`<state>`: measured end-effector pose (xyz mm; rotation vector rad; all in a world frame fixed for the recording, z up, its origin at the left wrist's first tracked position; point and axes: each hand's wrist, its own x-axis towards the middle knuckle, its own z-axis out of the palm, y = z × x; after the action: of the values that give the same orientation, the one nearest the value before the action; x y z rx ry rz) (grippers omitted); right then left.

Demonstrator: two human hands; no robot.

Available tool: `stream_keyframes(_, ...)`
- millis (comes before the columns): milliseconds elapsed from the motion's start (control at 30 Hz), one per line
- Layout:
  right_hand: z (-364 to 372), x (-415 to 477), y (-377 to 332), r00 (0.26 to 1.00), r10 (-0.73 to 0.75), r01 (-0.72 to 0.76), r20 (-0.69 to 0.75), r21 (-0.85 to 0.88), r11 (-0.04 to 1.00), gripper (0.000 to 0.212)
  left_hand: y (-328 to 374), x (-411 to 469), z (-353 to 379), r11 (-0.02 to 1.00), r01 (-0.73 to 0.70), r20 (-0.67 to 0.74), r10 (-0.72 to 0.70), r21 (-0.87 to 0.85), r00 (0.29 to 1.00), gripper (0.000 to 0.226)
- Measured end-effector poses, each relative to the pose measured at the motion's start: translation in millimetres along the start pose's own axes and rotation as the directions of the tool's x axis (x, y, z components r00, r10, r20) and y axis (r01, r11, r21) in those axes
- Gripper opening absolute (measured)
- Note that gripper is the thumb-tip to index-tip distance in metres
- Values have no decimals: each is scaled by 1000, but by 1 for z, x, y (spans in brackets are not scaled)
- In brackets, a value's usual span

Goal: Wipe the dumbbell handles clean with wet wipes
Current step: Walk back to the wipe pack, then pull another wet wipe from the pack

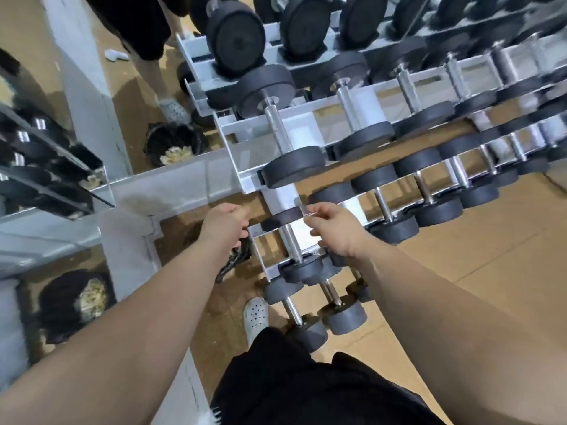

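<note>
One dumbbell (302, 268) lies between the hands on the lowest tier of the rack (227, 130). It has dark grey round heads and a bright chrome handle (291, 243) that is bare and reflective. The handle runs away from the person, just beside the right hand's knuckles.

Right hand (334, 233): thumb and fingertips pinch a thin pale strip (306, 212) over the far head of that dumbbell. The strip is too blurred to identify.

Left hand (225, 223): fingers curled, at the rack's left edge. Can't tell whether it holds anything. A dark woven item (231, 265) sits just under it, contact unclear.

Hands are apart, with the dumbbell in the gap.

Beyond the hands, the higher rack tiers carry rows of bigger dumbbells of the same grey-head, chrome-bar type. More small ones (340, 314) lie nearer than the right hand, low down by the rack's foot.

Beyond and left of the left hand is a bin (150, 142) with a black liner, holding crumpled pale paper (178, 154).

On the near side of the hands are a white perforated shoe (256, 314) on the tan floor (460, 256) and black shorts (306, 381).
</note>
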<state>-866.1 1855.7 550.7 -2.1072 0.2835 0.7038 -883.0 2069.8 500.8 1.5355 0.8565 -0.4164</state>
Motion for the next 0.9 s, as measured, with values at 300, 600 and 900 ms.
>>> stream_keyframes(300,-194,-95,170,943,106,-45,-315,195,980,24,14,-103,228,952,-205,250,146,226,957,14)
stream_keyframes(600,-395,-235,416,834,187,-43,-519,276,960,25,-52,-256,510,843,-390,425,220,370,878,21)
stream_keyframes(900,-533,-329,554,734,313,-21,-603,441,897,35,-51,-380,685,612,-610,595,267,503,758,18)
